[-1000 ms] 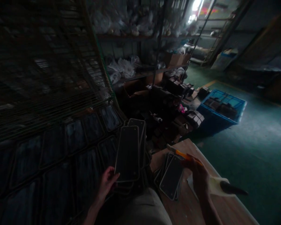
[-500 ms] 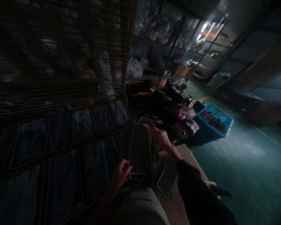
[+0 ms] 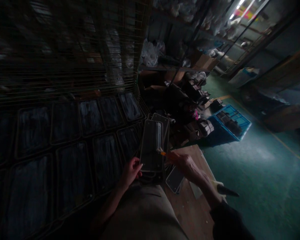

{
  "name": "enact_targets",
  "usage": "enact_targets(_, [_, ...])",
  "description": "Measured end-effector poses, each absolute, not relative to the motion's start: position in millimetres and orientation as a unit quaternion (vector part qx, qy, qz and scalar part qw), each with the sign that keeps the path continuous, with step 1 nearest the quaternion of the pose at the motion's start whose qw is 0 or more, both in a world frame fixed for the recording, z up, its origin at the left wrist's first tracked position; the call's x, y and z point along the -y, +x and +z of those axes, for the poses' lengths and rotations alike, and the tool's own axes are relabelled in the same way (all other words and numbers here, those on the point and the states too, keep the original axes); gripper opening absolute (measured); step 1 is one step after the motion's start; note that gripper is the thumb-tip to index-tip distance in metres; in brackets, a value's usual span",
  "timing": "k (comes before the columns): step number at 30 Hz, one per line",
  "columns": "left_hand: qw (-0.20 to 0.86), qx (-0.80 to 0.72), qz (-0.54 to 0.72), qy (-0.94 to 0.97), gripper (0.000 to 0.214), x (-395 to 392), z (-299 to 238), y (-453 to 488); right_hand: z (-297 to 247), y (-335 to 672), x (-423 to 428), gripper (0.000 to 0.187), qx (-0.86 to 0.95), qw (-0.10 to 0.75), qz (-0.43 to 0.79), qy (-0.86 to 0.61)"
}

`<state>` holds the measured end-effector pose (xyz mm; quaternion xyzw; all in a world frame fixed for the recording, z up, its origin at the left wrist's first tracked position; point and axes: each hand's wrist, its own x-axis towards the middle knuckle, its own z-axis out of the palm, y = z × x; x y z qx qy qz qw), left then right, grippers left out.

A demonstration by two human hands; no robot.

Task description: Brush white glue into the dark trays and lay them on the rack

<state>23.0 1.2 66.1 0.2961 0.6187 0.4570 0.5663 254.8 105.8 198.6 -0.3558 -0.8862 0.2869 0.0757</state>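
In the head view my left hand (image 3: 133,170) pinches the lower left corner of a dark rectangular panel (image 3: 149,143) with rounded corners and a pale rim. My right hand (image 3: 185,162) is closed on a small brush (image 3: 162,152) with an orange handle, whose tip touches the panel's right half. From the tip a wet whitish streak (image 3: 159,133) runs up to the panel's top edge. More panels lie stacked beneath this one, partly hidden. Two or so similar panels (image 3: 174,179) rest on the wooden board to the right.
Rows of streaked panels (image 3: 75,168) fill the left side, below a wire rack (image 3: 65,76). A wooden board (image 3: 187,216) lies at lower right, with a pale-handled tool (image 3: 221,188) at its edge. Beyond are a blue crate (image 3: 243,128), dark boxes and shelves of plastic bags.
My right hand has drawn the brush from the panel's top edge down toward its lower right, leaving a whitish streak. My left hand keeps its hold on the corner. The view has shifted slightly.
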Motion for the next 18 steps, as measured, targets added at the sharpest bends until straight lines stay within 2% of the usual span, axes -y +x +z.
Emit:
enact_targets(5, [0.577,-0.615,0.458,0.281,0.029,-2,68,23,214,253,-84,0.029,0.849,0.031,0.427,-0.31])
enact_targets(9, [0.574,-0.618,0.46,0.279,0.03,-2,65,24,194,233,-115,0.029,0.817,0.074,0.489,-0.295])
enact_targets(14, [0.572,-0.62,0.455,0.284,0.028,-2,63,23,163,213,-182,0.033,0.809,0.226,0.408,-0.358])
enact_targets(18, [0.573,-0.623,0.451,0.284,0.027,-3,61,22,160,193,-212,0.031,0.828,0.271,0.306,-0.384])
